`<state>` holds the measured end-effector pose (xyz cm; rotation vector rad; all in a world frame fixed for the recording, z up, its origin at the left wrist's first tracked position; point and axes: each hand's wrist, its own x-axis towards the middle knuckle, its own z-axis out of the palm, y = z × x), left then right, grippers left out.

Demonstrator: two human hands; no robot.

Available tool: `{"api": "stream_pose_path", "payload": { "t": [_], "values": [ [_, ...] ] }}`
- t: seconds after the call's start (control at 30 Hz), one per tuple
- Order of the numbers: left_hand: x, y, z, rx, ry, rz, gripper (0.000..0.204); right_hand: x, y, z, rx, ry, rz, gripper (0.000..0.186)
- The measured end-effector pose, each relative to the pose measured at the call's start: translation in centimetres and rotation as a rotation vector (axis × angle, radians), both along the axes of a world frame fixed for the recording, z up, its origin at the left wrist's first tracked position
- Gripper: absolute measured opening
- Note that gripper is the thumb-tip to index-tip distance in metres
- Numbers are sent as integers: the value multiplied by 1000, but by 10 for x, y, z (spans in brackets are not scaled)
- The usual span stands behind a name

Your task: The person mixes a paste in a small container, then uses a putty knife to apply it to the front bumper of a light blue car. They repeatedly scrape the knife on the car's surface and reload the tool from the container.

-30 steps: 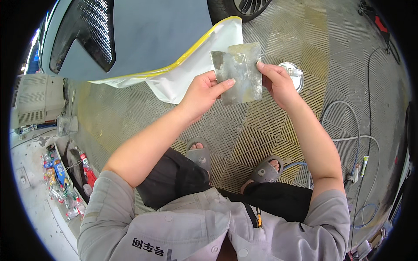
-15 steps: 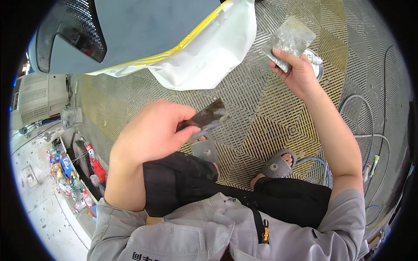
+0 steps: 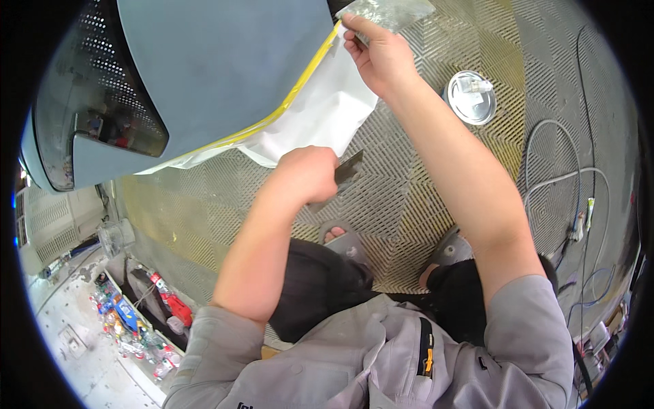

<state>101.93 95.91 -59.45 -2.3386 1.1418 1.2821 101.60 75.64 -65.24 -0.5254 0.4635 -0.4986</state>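
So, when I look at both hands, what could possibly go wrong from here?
1. The right hand holds a greyish plate near the yellow tape along the blue-grey car panel; a slip might scratch the panel or lift the tape.
2. The dark plate in the left hand looks close to the loose white sheet and could snag it.
3. If dropped, that plate might hit the bare toes.

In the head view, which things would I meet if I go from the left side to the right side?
Pile of plastic bottles → left hand → right hand → round tin → looped grey hose.
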Motion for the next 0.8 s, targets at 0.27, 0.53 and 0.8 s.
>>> {"api": "stream_pose_path", "payload": {
  "t": [0.27, 0.53, 0.8],
  "values": [
    [34, 38, -23, 33, -2, 134, 20, 27, 44, -40, 395, -197, -130, 23],
    [11, 92, 9, 142, 74, 447, 19, 36, 53, -66, 370, -287, -43, 20],
    [-16, 102, 20, 227, 145, 612, 8, 38, 45, -61, 355, -313, -50, 19]
  ]
}}
